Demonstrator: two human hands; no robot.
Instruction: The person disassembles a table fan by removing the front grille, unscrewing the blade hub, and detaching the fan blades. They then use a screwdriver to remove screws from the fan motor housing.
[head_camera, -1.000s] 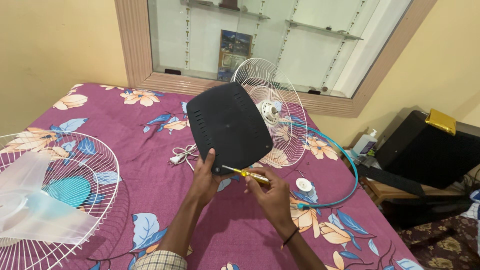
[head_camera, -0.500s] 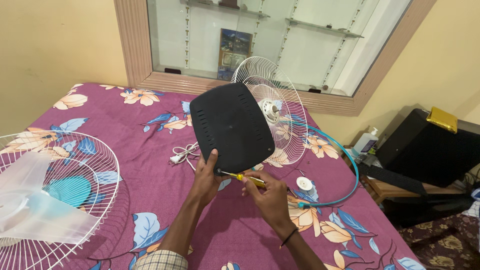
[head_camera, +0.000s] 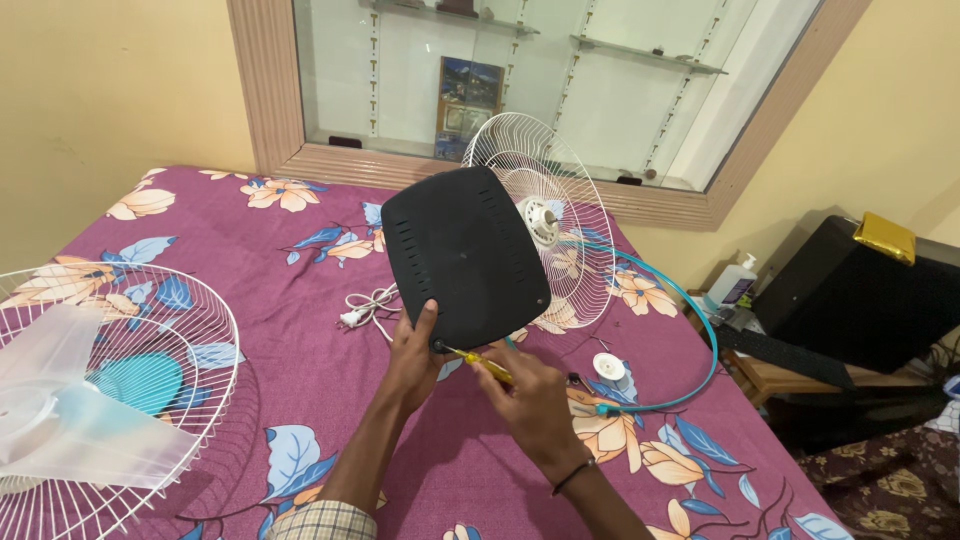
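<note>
My left hand grips the lower edge of a black fan base, tilted up with its underside toward me. My right hand holds a yellow-handled screwdriver whose tip meets the base's lower corner by my left thumb. Behind the base stands the white rear fan guard with the motor hub. A white power cord trails on the bed to the left of the base.
A white front guard with translucent fan blades lies at the left on the floral purple bedspread. A teal guard ring and a small white cap lie right. A black cabinet and wooden stand sit beyond the bed's right edge.
My right hand has moved down and left, bringing the screwdriver's tip onto the base's lower corner. The handle is more covered by my fingers. The base shifted slightly.
</note>
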